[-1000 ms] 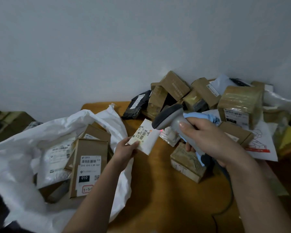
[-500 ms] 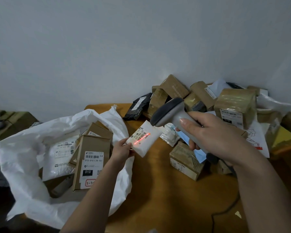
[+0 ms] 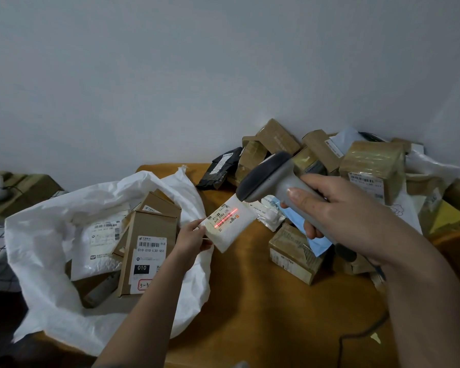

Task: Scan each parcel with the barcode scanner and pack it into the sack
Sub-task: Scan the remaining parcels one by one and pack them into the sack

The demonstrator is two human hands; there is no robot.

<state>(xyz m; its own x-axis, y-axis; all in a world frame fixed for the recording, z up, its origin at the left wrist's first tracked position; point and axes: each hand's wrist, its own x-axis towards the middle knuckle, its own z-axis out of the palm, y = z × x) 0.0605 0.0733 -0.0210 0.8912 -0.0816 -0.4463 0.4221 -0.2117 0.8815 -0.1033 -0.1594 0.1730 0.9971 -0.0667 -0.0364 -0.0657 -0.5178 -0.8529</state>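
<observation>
My left hand [image 3: 190, 239] pinches the lower left corner of a small white parcel [image 3: 233, 227], held above the orange table [image 3: 250, 301]. A red scan line crosses the parcel's label. My right hand [image 3: 337, 213] grips a grey barcode scanner [image 3: 267, 180], its dark head pointing down at the parcel from just above and to the right. The open white sack [image 3: 48, 235] lies at the left. It holds a tall brown box [image 3: 149, 251] with a label and a white mailer [image 3: 101, 243] among other boxes.
A heap of brown boxes [image 3: 372, 166] and a black mailer [image 3: 219, 168] is stacked against the wall at the back right. A taped box [image 3: 292, 253] lies under the scanner. The scanner's black cable [image 3: 356, 338] runs over the table's near right.
A red scan line came on across the parcel's label half a second ago and still glows. The scanner and the parcel hold about the same pose; the view has shifted slightly.
</observation>
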